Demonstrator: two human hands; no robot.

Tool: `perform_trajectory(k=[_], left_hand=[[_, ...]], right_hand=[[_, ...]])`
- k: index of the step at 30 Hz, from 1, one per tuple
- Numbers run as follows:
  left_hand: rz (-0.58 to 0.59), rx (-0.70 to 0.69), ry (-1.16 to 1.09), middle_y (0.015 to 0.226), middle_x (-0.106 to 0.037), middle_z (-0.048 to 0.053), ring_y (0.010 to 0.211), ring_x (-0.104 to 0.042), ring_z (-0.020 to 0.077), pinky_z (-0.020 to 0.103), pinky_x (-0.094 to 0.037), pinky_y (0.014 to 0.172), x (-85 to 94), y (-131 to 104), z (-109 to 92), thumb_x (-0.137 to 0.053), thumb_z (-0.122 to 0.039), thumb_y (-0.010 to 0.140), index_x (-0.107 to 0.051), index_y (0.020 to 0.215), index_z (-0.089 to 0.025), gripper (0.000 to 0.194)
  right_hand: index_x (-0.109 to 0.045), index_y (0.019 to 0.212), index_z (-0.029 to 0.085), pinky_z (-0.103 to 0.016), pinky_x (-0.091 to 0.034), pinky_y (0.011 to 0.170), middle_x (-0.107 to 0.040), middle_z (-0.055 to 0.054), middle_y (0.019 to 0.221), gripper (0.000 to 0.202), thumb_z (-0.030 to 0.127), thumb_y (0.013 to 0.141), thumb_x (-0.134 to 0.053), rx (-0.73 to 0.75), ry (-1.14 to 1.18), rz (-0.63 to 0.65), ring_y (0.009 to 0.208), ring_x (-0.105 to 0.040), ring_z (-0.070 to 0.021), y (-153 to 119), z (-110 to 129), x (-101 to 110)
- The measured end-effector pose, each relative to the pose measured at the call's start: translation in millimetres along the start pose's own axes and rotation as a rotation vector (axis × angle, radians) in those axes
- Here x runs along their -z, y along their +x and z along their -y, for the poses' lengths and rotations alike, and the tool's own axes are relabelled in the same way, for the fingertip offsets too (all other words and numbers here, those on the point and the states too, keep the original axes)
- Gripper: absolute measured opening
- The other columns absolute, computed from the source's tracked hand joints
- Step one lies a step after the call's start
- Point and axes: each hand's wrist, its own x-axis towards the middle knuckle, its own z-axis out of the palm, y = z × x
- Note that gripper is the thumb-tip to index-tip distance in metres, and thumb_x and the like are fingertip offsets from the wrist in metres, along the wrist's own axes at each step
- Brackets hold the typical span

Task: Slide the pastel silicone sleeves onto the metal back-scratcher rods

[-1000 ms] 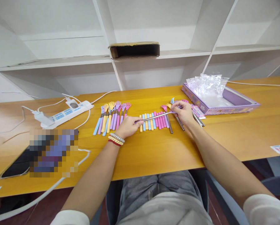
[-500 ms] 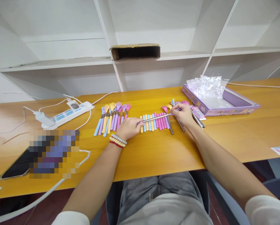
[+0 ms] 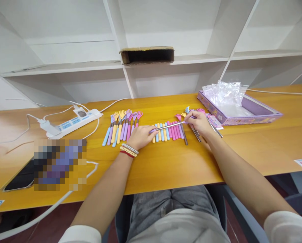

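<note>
A thin metal rod (image 3: pixel 169 126) stretches between my two hands above the orange table. My left hand (image 3: pixel 142 136) is closed on its left end, where a bit of purple handle shows. The fingers of my right hand (image 3: pixel 197 122) pinch the other end, which has a purple part. Under the rod lies a row of loose yellow, blue, pink and purple handles (image 3: pixel 174 131). To the left are several hand-shaped scratchers with coloured handles (image 3: pixel 119 130). Near my right hand lie metal rods with coloured claw heads, one with a pink head (image 3: pixel 178 117).
At the right stands a purple box (image 3: pixel 254 120) with clear plastic bags (image 3: pixel 225 94). A white power strip (image 3: pixel 73 125) with cables and a black phone (image 3: pixel 20 175) are at the left. White shelves (image 3: pixel 201 59) hold a cardboard box (image 3: pixel 147 49).
The view has shifted slightly. More of the purple handle shows at my left fingers; both hands still hold the rod.
</note>
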Motion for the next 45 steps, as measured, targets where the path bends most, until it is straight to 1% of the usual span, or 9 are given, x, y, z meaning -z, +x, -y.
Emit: perform_trajectory(k=[7, 11, 15, 19, 22, 28, 34, 38, 45], left_hand=[[-0.210, 0.133, 0.014, 0.080, -0.073, 0.005, 0.074, -0.064, 0.0188, 0.029, -0.045, 0.069, 15.6, -1.2, 18.7, -0.057, -0.054, 0.081, -0.074, 0.081, -0.021, 0.037], [-0.044, 0.151, -0.175, 0.067, -0.070, 0.002, 0.058, -0.059, 0.0139, 0.026, -0.041, 0.056, 21.9, -3.2, 27.0, -0.061, -0.054, 0.077, -0.075, 0.075, -0.020, 0.036], [0.063, 0.163, -0.293, 0.061, -0.068, 0.002, 0.055, -0.057, 0.0130, 0.025, -0.041, 0.053, 24.3, -4.2, 27.2, -0.066, -0.048, 0.073, -0.073, 0.068, -0.018, 0.031], [0.182, 0.150, -0.497, 0.079, -0.074, 0.004, 0.067, -0.064, 0.0157, 0.025, -0.048, 0.059, 26.8, -3.9, 25.4, -0.065, -0.040, 0.075, -0.075, 0.088, -0.018, 0.028], [0.233, 0.143, -0.600, 0.091, -0.074, 0.005, 0.077, -0.066, 0.0171, 0.026, -0.052, 0.066, 27.4, -3.2, 24.9, -0.066, -0.036, 0.076, -0.074, 0.099, -0.020, 0.029], [0.250, 0.177, -0.665, 0.095, -0.074, 0.005, 0.086, -0.068, 0.0194, 0.029, -0.054, 0.076, 22.3, -2.5, 22.1, -0.068, -0.037, 0.075, -0.074, 0.100, -0.019, 0.031], [0.206, 0.222, -0.639, 0.094, -0.074, 0.004, 0.089, -0.069, 0.0209, 0.031, -0.054, 0.082, 23.5, -3.1, 15.5, -0.070, -0.040, 0.074, -0.075, 0.095, -0.020, 0.029], [0.192, 0.243, -0.676, 0.094, -0.074, 0.005, 0.090, -0.069, 0.0222, 0.031, -0.054, 0.080, 22.8, -1.7, 9.3, -0.072, -0.040, 0.071, -0.076, 0.093, -0.020, 0.030], [0.221, 0.281, -0.747, 0.094, -0.074, 0.008, 0.089, -0.069, 0.0218, 0.028, -0.053, 0.077, 16.1, 0.6, -1.2, -0.073, -0.042, 0.070, -0.075, 0.094, -0.016, 0.036]], right_hand=[[-0.060, 0.058, 0.017, -0.022, -0.025, 0.038, -0.060, 0.001, 0.054, 0.012, 0.021, 0.056, -0.072, -0.003, 0.204, -0.075, 0.039, -0.040, -0.0066, 5.6, -5.1, 11.2], [-0.063, 0.061, 0.015, -0.022, -0.027, 0.036, -0.064, -0.002, 0.056, 0.018, 0.025, 0.056, -0.077, -0.127, 0.235, 0.104, 0.038, -0.046, -0.0078, 5.4, -6.2, 17.7], [-0.063, 0.061, 0.014, -0.021, -0.031, 0.034, -0.063, -0.003, 0.052, 0.028, 0.028, 0.049, -0.084, -0.191, 0.233, 0.188, 0.039, -0.051, -0.0102, 1.3, -1.5, 19.6], [-0.063, 0.062, 0.014, -0.021, -0.036, 0.036, -0.063, -0.004, 0.050, 0.028, 0.026, 0.048, -0.085, -0.211, 0.197, 0.317, 0.042, -0.056, -0.0128, -2.0, 3.6, 19.6], [-0.061, 0.058, 0.015, -0.019, -0.034, 0.034, -0.065, -0.004, 0.054, 0.024, 0.022, 0.048, -0.082, -0.237, 0.229, 0.374, 0.042, -0.056, -0.0118, -3.4, 7.1, 18.6], [-0.067, 0.076, 0.015, -0.017, -0.023, 0.030, -0.063, -0.002, 0.055, 0.028, 0.025, 0.053, -0.080, -0.299, 0.238, 0.323, 0.039, -0.053, -0.0103, -4.8, 7.9, 13.2], [-0.065, 0.058, 0.014, -0.019, -0.024, 0.033, -0.053, 0.002, 0.042, 0.021, 0.024, 0.050, -0.082, -0.148, 0.091, 0.264, 0.035, -0.042, -0.0064, -10.0, 7.7, -1.4], [-0.066, 0.058, 0.014, -0.020, -0.026, 0.035, -0.053, 0.002, 0.042, 0.017, 0.024, 0.054, -0.080, -0.081, 0.078, 0.215, 0.035, -0.041, -0.0063, -13.4, 8.4, -7.4], [-0.066, 0.061, 0.012, -0.021, -0.029, 0.037, -0.054, 0.002, 0.044, 0.018, 0.024, 0.055, -0.079, -0.050, 0.056, 0.230, 0.038, -0.042, -0.0064, -17.5, 7.0, -12.2]])
